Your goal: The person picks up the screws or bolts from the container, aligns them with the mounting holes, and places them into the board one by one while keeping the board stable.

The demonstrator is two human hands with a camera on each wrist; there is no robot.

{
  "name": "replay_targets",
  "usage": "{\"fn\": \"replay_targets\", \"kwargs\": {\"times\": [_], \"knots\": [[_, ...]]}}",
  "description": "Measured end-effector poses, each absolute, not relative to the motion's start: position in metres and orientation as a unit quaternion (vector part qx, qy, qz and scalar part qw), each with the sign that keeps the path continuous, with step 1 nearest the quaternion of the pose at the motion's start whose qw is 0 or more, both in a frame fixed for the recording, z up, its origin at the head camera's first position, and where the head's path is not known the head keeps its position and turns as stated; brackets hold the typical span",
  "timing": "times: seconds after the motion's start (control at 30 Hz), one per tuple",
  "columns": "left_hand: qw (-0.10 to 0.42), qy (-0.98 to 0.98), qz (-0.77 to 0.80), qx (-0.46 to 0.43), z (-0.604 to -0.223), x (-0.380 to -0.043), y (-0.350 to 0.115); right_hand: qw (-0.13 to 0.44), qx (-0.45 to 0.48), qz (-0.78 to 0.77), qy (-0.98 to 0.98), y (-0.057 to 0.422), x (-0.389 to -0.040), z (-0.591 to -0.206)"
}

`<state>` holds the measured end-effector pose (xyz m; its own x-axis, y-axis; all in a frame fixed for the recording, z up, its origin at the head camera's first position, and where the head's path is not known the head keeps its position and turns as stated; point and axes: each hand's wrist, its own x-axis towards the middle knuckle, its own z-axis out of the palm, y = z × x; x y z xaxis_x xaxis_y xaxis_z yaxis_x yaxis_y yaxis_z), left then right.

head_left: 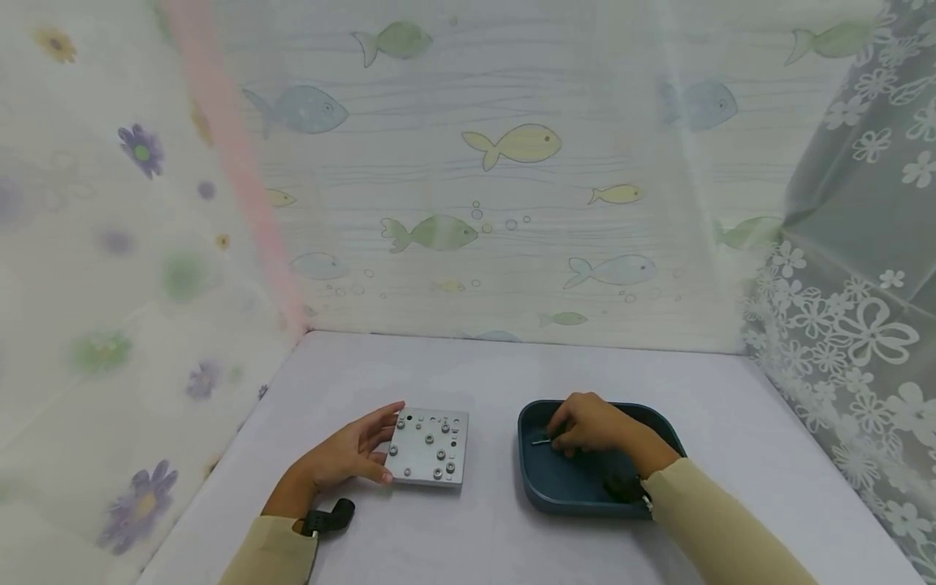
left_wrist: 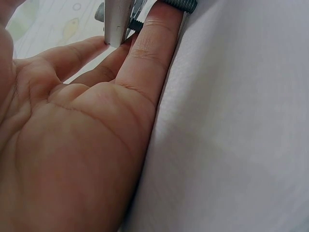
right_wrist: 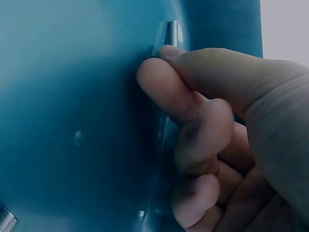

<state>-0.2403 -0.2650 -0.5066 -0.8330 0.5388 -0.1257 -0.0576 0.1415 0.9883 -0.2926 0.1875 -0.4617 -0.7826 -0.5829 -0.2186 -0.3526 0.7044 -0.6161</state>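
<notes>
A square silver metal plate [head_left: 420,463] with several bolts [head_left: 429,439] through it is at the left on the white table. My left hand [head_left: 358,448] grips the plate by its left side, thumb at the near corner and fingers toward the far one. Threaded bolt ends [left_wrist: 181,5] stick out beneath the plate edge [left_wrist: 116,26], beside a finger. Inside the dark blue tray [head_left: 537,497], my right hand [head_left: 595,422] pinches a thin metal rod [right_wrist: 173,33] between thumb and index finger. Only one end of the rod shows; my fingertips cover the rest.
A threaded metal piece [right_wrist: 7,220] lies in the tray, at the lower left of the right wrist view. White table surface [head_left: 490,455] lies between plate and tray. Patterned curtains [head_left: 512,187] hang behind the table and at both sides.
</notes>
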Motion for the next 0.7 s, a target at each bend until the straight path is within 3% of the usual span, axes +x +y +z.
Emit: {"fn": "replay_targets", "kwargs": {"times": [0.7], "knots": [[0.234, 0.72, 0.63, 0.172, -0.5056, -0.2403, -0.2646, 0.177, -0.262, -0.285, 0.905, 0.184, -0.2929, -0.4641]]}}
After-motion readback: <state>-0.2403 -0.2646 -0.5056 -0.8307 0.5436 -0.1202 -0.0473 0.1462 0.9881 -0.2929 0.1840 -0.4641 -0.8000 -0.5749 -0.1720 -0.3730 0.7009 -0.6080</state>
